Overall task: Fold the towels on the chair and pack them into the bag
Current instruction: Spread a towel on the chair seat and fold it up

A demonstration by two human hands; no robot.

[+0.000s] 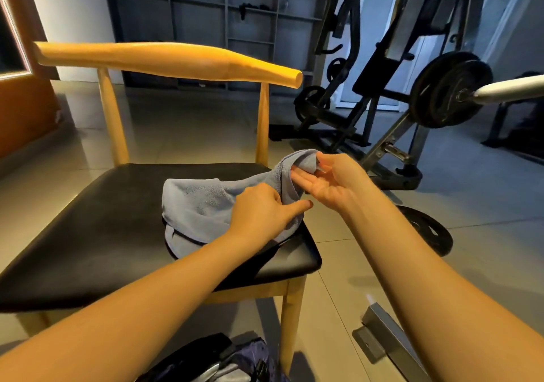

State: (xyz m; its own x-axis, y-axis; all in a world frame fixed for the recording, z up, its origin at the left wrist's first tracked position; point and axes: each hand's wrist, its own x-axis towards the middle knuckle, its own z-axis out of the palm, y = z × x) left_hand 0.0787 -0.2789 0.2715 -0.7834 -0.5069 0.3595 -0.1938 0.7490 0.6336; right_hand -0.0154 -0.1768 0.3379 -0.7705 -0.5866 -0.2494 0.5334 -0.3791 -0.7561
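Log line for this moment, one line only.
step: folding | left hand: on towel, fingers hidden | right hand: holds raised towel corner | towel: on chair seat | bag: on floor by chair

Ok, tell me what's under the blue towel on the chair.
The towel lies on the chair's black seat. At its near edge more blue cloth peeks out, either its own fold or a second towel; the rest is covered.

No text, label, brand or number could be read in this view. The weight plates [450, 89] and the shelves [200, 13] were too dark and blurred to show any marking.
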